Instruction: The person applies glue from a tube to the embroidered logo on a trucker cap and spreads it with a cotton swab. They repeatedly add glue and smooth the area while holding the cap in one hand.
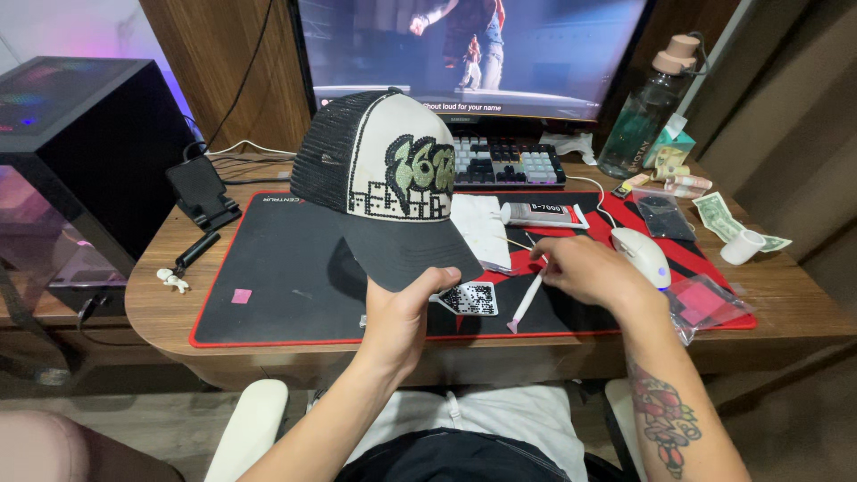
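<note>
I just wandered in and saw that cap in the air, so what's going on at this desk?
A person sits at a desk, holding a black and white mesh cap up by its brim with the left hand. Its front panel is partly covered in sparkly stones. The right hand is down on the red and black mat, fingers at a thin pink-tipped pen. A glue tube and a small tray of stones lie close by, and a white mouse is beside that hand.

cap (384, 170): black mesh, white front, green-black studded pattern | mat (268, 268) at 9 o'clock: black, red edge | mouse (641, 254) at 3 o'clock: white | tabletop (156, 308): brown wood
</note>
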